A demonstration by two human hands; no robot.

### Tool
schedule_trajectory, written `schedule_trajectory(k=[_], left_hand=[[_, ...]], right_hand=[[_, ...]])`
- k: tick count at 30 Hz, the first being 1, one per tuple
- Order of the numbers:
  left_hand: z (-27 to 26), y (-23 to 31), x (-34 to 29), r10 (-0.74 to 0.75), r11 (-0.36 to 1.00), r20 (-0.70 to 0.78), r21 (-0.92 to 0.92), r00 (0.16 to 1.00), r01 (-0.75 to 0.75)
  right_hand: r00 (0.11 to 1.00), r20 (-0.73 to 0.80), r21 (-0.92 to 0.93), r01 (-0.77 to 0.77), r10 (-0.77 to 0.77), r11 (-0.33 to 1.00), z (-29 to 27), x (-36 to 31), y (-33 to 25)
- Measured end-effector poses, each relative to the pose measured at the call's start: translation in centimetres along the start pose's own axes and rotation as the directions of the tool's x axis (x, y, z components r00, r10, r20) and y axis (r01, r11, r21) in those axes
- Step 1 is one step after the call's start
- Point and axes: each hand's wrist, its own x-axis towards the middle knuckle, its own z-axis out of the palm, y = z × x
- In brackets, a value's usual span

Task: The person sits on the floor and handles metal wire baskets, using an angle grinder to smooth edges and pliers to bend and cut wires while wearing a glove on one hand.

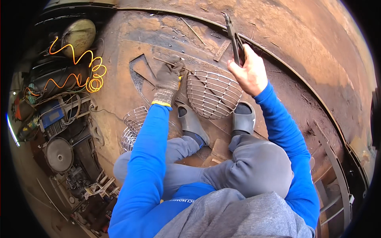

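Observation:
A wire basket [214, 93] with a rounded, tapering shape stands tilted between my feet, its bars silvery and its mesh open. My left hand [168, 75], in a dark knit glove with a yellow cuff edge, is closed round a thin metal rod [162, 60] beside the basket's upper left rim. Whether the rod is joined to the basket I cannot tell. Up and to the right, clear of the basket, my bare right hand [251, 73] grips dark metal pliers [234, 39] by the handles, jaws pointing away from me.
More wire baskets [135, 119] lie by my left forearm. At the left are a coiled orange hose [95, 75], a rounded tank [80, 36], a blue machine [52, 115] and a round metal disc [59, 154]. A metal frame [337, 174] stands at the right. Scraps litter the rusty floor.

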Motion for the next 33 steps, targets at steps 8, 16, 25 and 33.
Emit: schedule_trajectory(k=[8, 16, 25, 33], left_hand=[[2.5, -1.7, -0.3, -0.050, 0.999, 0.036, 0.018, 0.998, 0.049], [1.4, -3.1, 0.2, -0.104, 0.983, 0.086, -0.141, 0.991, 0.115], [2.1, -2.6, -0.4, 0.044, 0.991, 0.083, 0.119, 0.996, -0.053], [2.2, -3.3, -0.1, -0.016, 0.999, 0.057, 0.044, 0.998, 0.013]], right_hand=[[0.998, 0.060, -0.025, -0.009, 0.011, 1.000, 0.9, -0.8, 1.9], [0.999, 0.054, -0.029, -0.001, 0.002, 1.000, 0.9, -0.7, 1.8], [0.998, 0.063, -0.038, -0.009, 0.012, 0.999, 0.8, -0.6, 1.8], [0.998, 0.067, -0.046, 0.003, 0.000, 0.999, 0.8, -0.6, 1.9]])
